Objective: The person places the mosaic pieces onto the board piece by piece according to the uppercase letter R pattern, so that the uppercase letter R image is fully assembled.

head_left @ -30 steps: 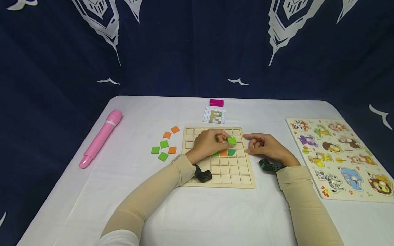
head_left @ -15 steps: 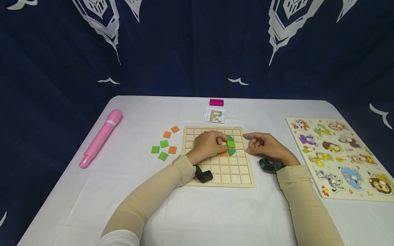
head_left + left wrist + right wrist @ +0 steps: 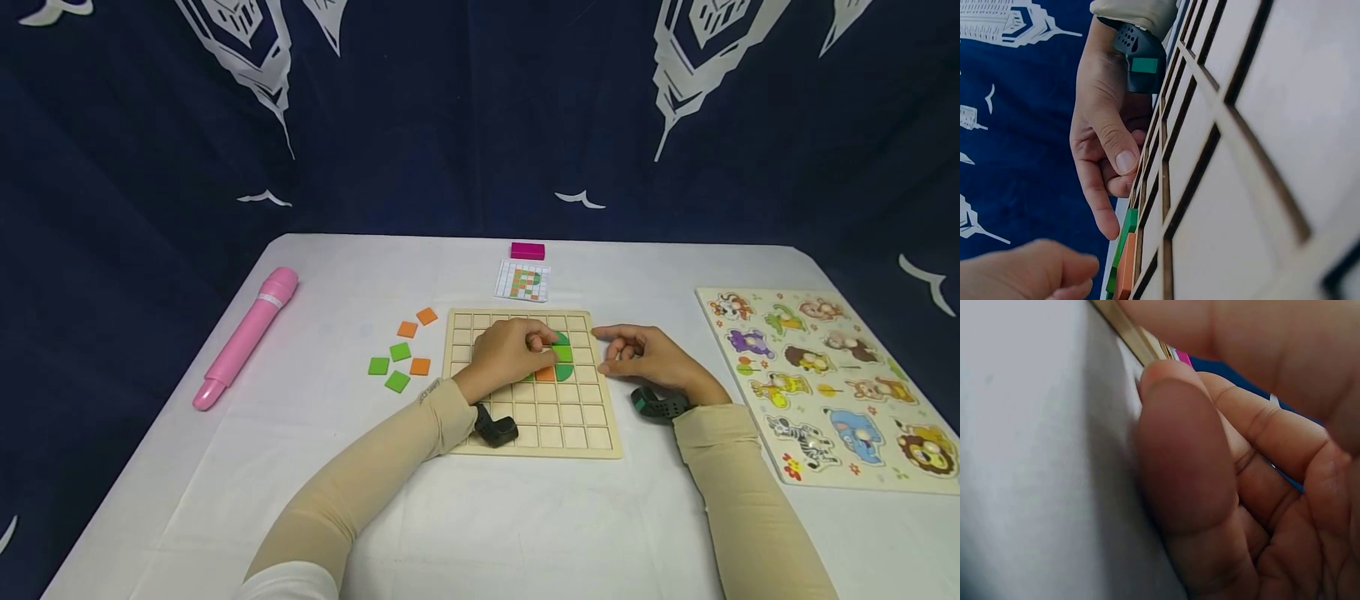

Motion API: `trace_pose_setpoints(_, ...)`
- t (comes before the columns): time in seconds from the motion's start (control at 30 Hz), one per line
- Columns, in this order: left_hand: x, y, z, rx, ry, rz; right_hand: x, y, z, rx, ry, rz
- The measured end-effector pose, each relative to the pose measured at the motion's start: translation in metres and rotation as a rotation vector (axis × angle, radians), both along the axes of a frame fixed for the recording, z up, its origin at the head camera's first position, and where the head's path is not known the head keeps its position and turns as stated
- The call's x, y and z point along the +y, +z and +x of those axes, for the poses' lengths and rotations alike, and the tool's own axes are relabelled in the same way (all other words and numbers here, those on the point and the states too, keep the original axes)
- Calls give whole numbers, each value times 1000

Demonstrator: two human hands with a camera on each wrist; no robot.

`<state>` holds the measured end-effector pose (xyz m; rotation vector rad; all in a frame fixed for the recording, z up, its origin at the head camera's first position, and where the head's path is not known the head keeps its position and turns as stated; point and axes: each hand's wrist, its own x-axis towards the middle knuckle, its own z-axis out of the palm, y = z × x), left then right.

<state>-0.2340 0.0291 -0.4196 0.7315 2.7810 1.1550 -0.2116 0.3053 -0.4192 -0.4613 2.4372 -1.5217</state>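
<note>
Pale wood makes up the grid board [image 3: 572, 414], centre of the clock used here, with twelve at its far edge. Towards one o'clock on it lies a light green tile [image 3: 563, 354], between two dark green rounded pieces [image 3: 564, 372]; an orange tile [image 3: 545, 374] sits just towards seven from the tile. At the light green tile's nine o'clock edge are the thumb and forefinger of the left hand [image 3: 510, 350]; whether they pinch it or merely touch it I cannot tell. That hand is what stands in the way: its back hides several cells around eleven, and its black wrist device [image 3: 497, 427] covers more near seven, the tan sleeve [image 3: 390, 450] coming in from eight. The right hand [image 3: 651, 360] grasps nothing; its forefinger points at the board's edge between two and three, other fingers loosely bent.

Between nine and ten, loose on the white cloth [image 3: 480, 525], are three orange squares [image 3: 407, 329] and three green squares [image 3: 401, 352]. Well beyond them the same way lies a pink microphone-shaped object [image 3: 243, 346]. At twelve is a pattern card [image 3: 522, 281], with a magenta block [image 3: 528, 251] just past it. An animal puzzle [image 3: 825, 392] fills three o'clock. Dark blue fabric [image 3: 472, 125] hangs behind.
</note>
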Motion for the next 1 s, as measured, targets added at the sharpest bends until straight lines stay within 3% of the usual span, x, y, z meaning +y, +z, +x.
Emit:
trace_pose_setpoints(0.4, 1, 2, 0, 10, 6, -38, 1, 0, -1, 2, 4, -1)
trace_pose_setpoints(0.6, 1, 6, 1, -12, -6, 14, -1, 1, 0, -16, -13, 8)
trace_pose_setpoints(0.73, 1, 14, 5, -7, -19, 63, -1, 1, 1, -29, -23, 4)
trace_pose_setpoints(0.87, -2, 25, 11, -22, -57, 98, -2, 1, 1, -25, -21, -1)
trace_pose_setpoints(1.0, -16, 31, 15, -46, -135, 148, -2, 2, 0, -22, -18, 1)
